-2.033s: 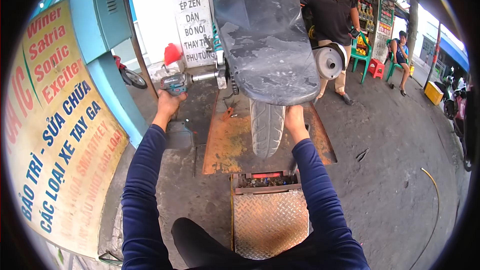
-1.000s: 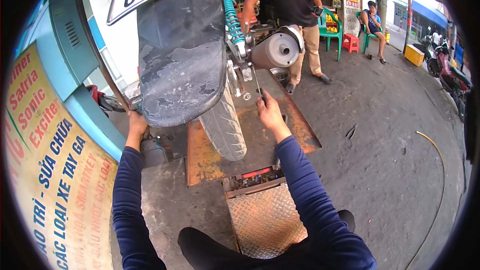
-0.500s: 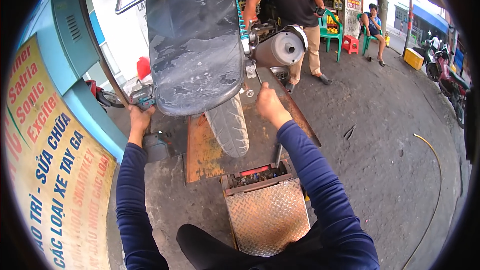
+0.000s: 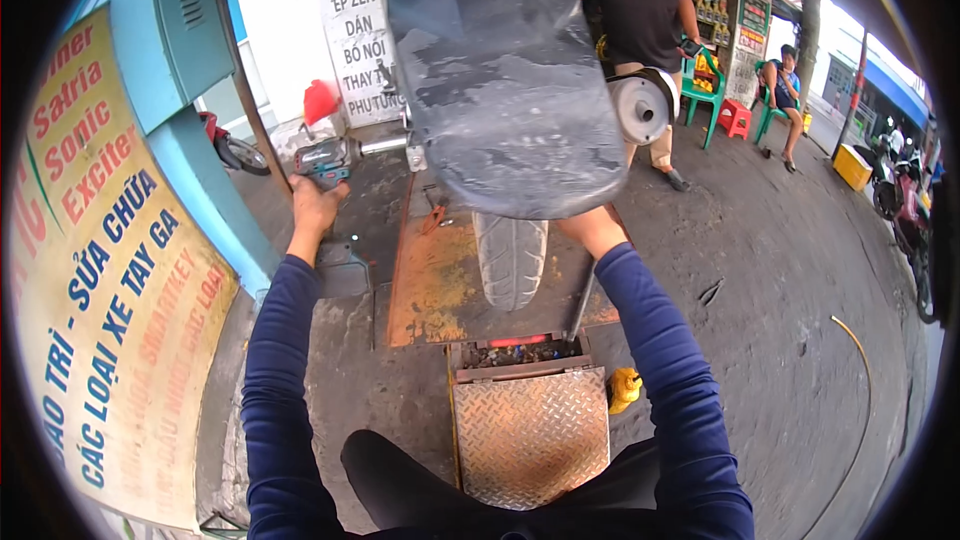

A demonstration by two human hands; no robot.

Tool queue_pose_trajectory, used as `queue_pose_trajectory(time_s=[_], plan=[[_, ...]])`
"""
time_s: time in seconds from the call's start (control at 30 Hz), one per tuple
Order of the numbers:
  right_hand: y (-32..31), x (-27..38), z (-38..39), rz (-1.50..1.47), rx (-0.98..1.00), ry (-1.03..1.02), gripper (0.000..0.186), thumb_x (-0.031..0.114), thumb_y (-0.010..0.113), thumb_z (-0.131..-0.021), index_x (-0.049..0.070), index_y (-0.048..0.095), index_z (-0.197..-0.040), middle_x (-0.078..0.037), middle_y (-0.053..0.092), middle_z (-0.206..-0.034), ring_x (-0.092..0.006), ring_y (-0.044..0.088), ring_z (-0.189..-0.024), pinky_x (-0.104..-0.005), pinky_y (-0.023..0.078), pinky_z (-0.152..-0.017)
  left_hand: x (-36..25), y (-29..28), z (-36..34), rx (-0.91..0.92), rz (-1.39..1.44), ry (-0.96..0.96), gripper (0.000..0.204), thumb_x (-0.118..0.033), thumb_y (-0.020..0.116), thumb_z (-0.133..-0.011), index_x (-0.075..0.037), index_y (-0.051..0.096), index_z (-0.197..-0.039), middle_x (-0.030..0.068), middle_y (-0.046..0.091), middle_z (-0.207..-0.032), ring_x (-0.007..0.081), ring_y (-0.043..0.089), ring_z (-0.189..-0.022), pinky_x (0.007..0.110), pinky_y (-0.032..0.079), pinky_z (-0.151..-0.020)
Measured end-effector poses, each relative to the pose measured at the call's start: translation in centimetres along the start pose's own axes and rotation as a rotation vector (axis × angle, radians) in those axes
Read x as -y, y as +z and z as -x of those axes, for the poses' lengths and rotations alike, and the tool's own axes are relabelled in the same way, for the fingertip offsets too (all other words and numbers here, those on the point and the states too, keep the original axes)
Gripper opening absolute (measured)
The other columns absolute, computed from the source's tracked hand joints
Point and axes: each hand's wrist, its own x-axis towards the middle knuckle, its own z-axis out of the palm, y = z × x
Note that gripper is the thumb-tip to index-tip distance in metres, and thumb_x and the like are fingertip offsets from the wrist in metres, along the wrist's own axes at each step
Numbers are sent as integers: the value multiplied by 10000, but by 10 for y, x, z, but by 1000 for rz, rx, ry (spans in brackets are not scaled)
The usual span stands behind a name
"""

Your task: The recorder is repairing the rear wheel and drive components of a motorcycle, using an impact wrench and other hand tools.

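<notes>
My left hand [image 4: 313, 210] is wrapped round the grip of a cordless impact wrench [image 4: 325, 162], whose battery base [image 4: 343, 275] hangs below. A long silver socket [image 4: 385, 145] reaches from it to the left side of the motorbike's rear end, up against the metal part [image 4: 415, 156] there. The black rear mudguard [image 4: 520, 130] fills the middle, with the rear tyre [image 4: 510, 265] below. On the right, my right hand [image 4: 595, 231] reaches in under the mudguard edge. Its fingers, and anything in them, are hidden there.
Under the tyre lies a rusty lift platform [image 4: 435, 290], with a checker-plate ramp [image 4: 533, 435] nearer me. The silver exhaust [image 4: 645, 110] juts out on the right. A person in a black shirt [image 4: 640, 15] stands beyond it. Pliers [image 4: 711, 291] and a hose [image 4: 866, 360] lie on the ground.
My view has shifted, so the mudguard now covers my right fingers, which gripped a spanner before. The impact wrench's socket and its contact with the bike's left side now show.
</notes>
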Motion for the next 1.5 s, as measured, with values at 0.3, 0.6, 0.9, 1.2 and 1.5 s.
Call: queue_pose_trajectory(time_s=[0.3,0.6,0.9,1.2,1.5], plan=[[-55,53,15,116,42,15,501,-37,557,-718,-171,350,-1154,-363,574,-931,-458,591,-920,-439,501,-801,-14,-12,7,51,52,25,923,-313,782,-656,187,220,-1191,318,579,-1046,384,589,-1019,376,453,-877],[-45,48,8,124,-136,-248,479,-7,580,-702,14,541,-1179,-183,557,-1206,-345,485,-1169,-382,370,-1010,-3,-4,1,70,65,3,956,-311,774,-658,193,198,-1230,336,555,-1096,410,563,-1055,383,443,-896],[-63,36,5,125,-7,-284,411,34,535,-757,25,561,-1167,-168,570,-1199,-321,494,-1164,-390,363,-1006,-6,-12,6,135,132,17,988,-265,836,-600,179,204,-1216,339,555,-1091,400,565,-1058,373,441,-909],[-41,57,37,-394,119,647,256,106,508,-819,-57,593,-997,-247,635,-931,-394,610,-910,-413,485,-804,27,-4,13,219,95,-124,1056,-83,867,-525,126,138,-1260,288,579,-1048,339,590,-1003,350,475,-857],[135,-58,103,-48,306,193,214,80,542,-745,-111,614,-810,-305,620,-848,-391,628,-880,-411,507,-772,65,69,108,601,228,-436,1243,32,810,-538,170,-135,-1333,272,502,-1180,307,547,-1041,351,466,-858]])
